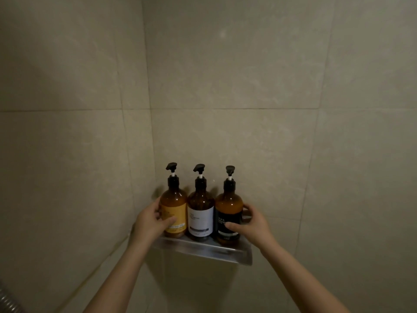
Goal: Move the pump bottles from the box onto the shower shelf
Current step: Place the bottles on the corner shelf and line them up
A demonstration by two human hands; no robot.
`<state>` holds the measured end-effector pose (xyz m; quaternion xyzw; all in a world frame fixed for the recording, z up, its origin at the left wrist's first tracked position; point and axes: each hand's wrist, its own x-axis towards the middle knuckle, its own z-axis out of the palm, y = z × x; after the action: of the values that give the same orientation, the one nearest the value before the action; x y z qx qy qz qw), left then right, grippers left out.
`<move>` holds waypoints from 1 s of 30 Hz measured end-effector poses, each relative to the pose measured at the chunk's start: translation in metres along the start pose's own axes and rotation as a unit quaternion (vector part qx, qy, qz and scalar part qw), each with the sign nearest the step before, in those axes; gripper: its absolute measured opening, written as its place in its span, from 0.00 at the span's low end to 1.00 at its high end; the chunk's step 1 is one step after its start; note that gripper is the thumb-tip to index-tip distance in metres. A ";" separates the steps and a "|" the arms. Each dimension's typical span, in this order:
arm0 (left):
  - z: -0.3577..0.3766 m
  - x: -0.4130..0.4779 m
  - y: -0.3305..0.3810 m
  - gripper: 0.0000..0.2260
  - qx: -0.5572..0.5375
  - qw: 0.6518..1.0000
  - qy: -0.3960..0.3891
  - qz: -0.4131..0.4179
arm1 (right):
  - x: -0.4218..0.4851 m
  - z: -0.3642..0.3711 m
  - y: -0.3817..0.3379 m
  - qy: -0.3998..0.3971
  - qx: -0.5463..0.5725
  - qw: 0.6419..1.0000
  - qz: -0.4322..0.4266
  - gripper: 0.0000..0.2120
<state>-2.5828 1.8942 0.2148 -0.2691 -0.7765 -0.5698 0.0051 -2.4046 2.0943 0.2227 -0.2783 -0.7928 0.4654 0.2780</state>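
Note:
Three amber pump bottles stand upright in a row on the metal corner shelf (203, 250). The yellow-label bottle (173, 208) is on the left, with my left hand (150, 222) wrapped around its left side, thumb on the label. The white-label bottle (200, 213) stands in the middle, untouched. The black-label bottle (229, 211) is on the right, and my right hand (250, 223) grips its right side, thumb across the label. All pump heads are black. The box is out of view.
Beige tiled walls meet in a corner behind the shelf. A ribbed metal shower hose (9, 300) shows at the bottom left edge. The shelf has a raised front lip.

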 end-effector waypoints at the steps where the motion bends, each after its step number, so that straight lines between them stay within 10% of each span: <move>1: -0.001 0.000 0.000 0.33 -0.002 1.000 -0.004 -0.001 | 0.002 -0.005 -0.006 0.006 0.014 1.000 0.002 0.44; 5: 0.000 -0.001 0.004 0.35 -0.008 1.000 -0.004 -0.008 | 0.016 -0.035 -0.045 0.058 0.021 0.997 -0.048 0.44; 11: 0.003 -0.004 0.005 0.32 -0.014 1.000 0.023 -0.001 | 0.013 -0.029 -0.051 -0.100 -0.111 0.988 0.035 0.41; 30: -0.002 0.005 0.000 0.34 -0.016 0.999 -0.023 -0.023 | 0.006 -0.018 -0.027 -0.041 -0.103 0.994 -0.016 0.37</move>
<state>-2.5880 1.8944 0.2176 -0.2647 -0.7731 -0.5756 -0.0304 -2.4012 2.0980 0.2558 -0.2740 -0.8515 0.3877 0.2228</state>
